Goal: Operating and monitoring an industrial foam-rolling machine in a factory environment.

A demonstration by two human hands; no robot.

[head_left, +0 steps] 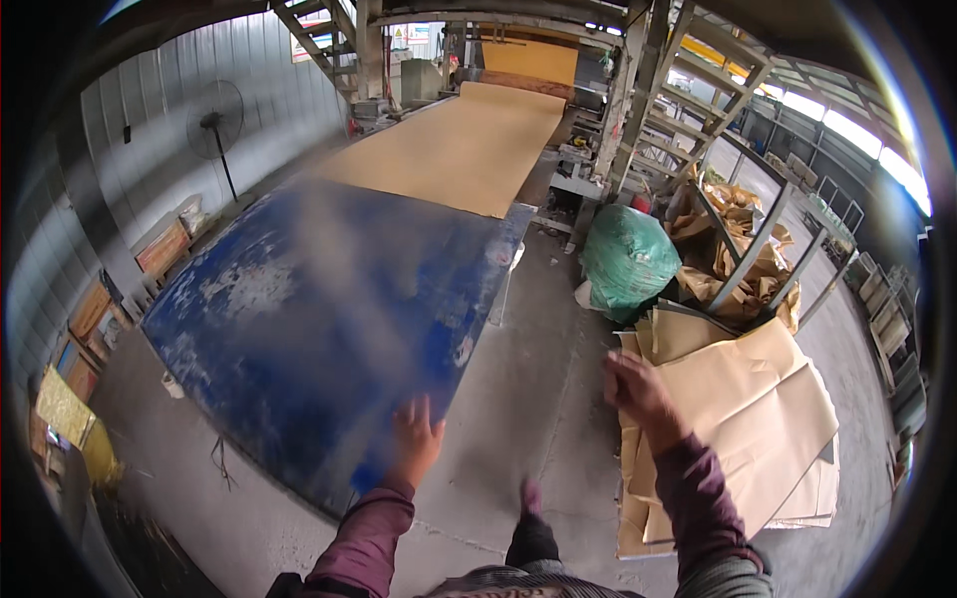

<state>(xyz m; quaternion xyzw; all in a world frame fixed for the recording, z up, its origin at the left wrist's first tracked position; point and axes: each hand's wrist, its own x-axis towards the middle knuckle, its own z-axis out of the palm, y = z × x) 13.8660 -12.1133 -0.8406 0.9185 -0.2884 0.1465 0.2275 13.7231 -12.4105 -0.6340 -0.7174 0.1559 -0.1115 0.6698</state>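
Reaching only over its far end, a broad brown paper sheet (449, 145) lies across the blue-topped table (329, 299), its far end by the machine frame (623, 100) at the back. That much of the paper is laid out flat; most of the blue surface nearer the person is uncovered, so judging from this layout the work on this length looks only partly done. Whether the sheet is cut free or runs on into the machine cannot be told at this distance. On the floor to the right, a stack of brown paper sheets (738, 409) lies uneven, creased and with corners out of line; those sheets are already separate pieces. Behind it are a green plastic-wrapped bundle (630, 254) and crumpled brown paper (733, 224) beside metal railings.

Both forearms come in from the lower edge, in dark red sleeves, held apart. The left hand (417, 441) is released: its fingers extend forward beside the table's near right edge with nothing in them, though contact with the surface cannot be made out. The right hand (643, 391) is raised by the upper left corner of the stack, fingers curled inward; blur hides whether they pinch anything or touch the paper. Neither hand is at the broad sheet, which lies well ahead of both.
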